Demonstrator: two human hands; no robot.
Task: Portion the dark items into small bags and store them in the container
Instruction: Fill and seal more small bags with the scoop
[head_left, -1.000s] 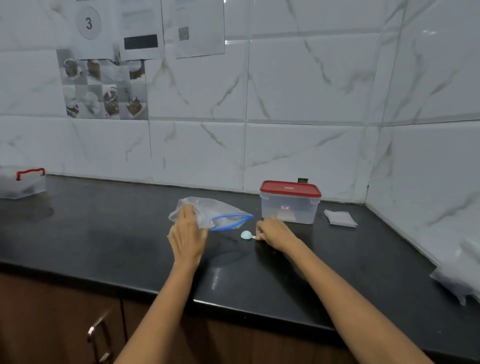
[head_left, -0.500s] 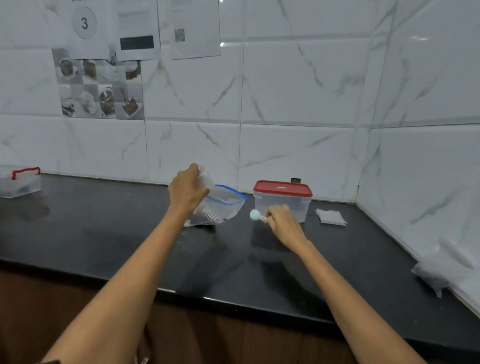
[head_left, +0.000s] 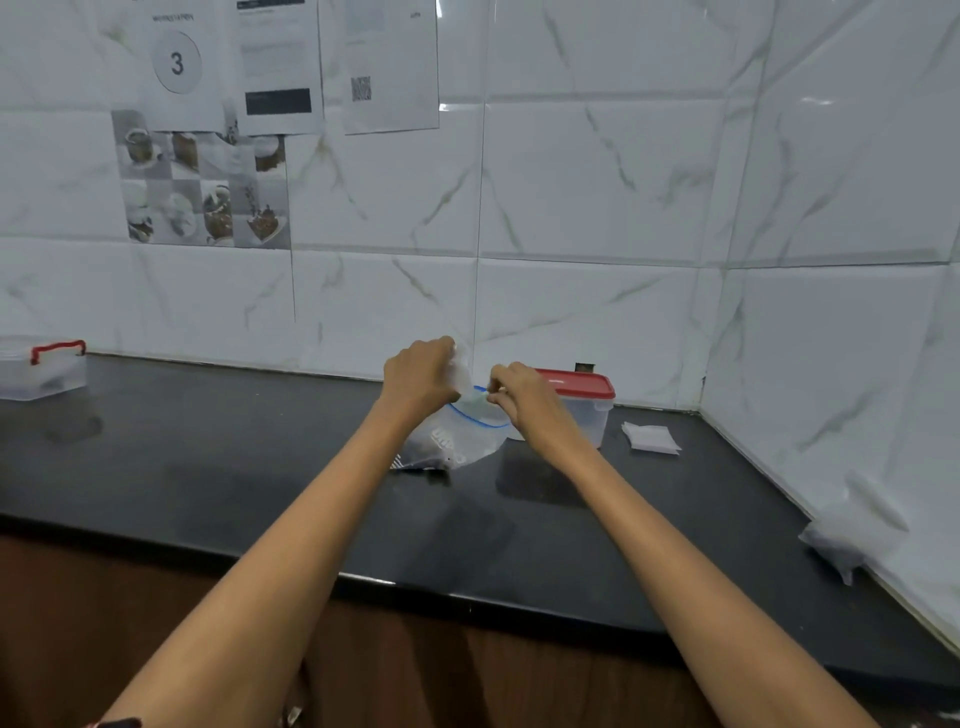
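A clear zip bag (head_left: 457, 436) with a blue rim stands on the black counter (head_left: 260, 467), dark items showing at its bottom. My left hand (head_left: 418, 382) grips the bag's upper edge and holds its mouth up. My right hand (head_left: 519, 400) pinches a small pale-green scoop (head_left: 479, 399) at the bag's mouth; most of the scoop is hidden. Just behind my right hand stands a clear container with a red lid (head_left: 582, 387). A stack of small clear bags (head_left: 649, 437) lies to its right.
A clear box with a red handle (head_left: 44, 366) stands at the far left of the counter. A white plastic bag (head_left: 852, 530) leans against the tiled wall at the right. Wooden cabinet fronts run below the counter's front edge.
My left hand lifted the zip bag upright from lying flat. My right hand picked the scoop up from the counter and brought it to the bag's mouth.
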